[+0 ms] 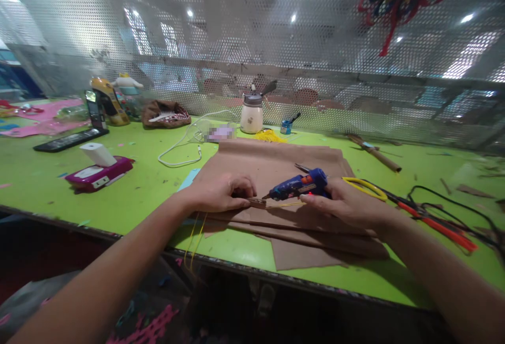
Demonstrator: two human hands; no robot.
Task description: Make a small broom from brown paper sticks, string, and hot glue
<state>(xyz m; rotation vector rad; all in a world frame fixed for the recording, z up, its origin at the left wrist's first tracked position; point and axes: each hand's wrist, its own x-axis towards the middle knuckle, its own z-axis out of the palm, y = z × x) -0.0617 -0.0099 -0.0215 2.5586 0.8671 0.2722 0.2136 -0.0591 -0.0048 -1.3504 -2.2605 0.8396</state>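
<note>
In the head view, my right hand (349, 204) grips a blue hot glue gun (298, 183), its nozzle pointing left. The nozzle tip is at a small brown piece (258, 203), close enough that I cannot tell whether they touch. My left hand (223, 194) pinches that piece between thumb and fingers. A thin yellow string (284, 205) runs from near the piece toward my right hand. More yellow string (192, 239) hangs over the table edge below my left wrist. Both hands are above stacked brown paper sheets (272, 157).
Right of the paper lie yellow-handled scissors (365, 189), a red-handled tool (437, 225) and black cable (453, 194). A purple power strip (100, 173), phone (71, 139) and white cable (177, 164) are on the left. A white jug (251, 115) stands by the perforated screen (315, 44).
</note>
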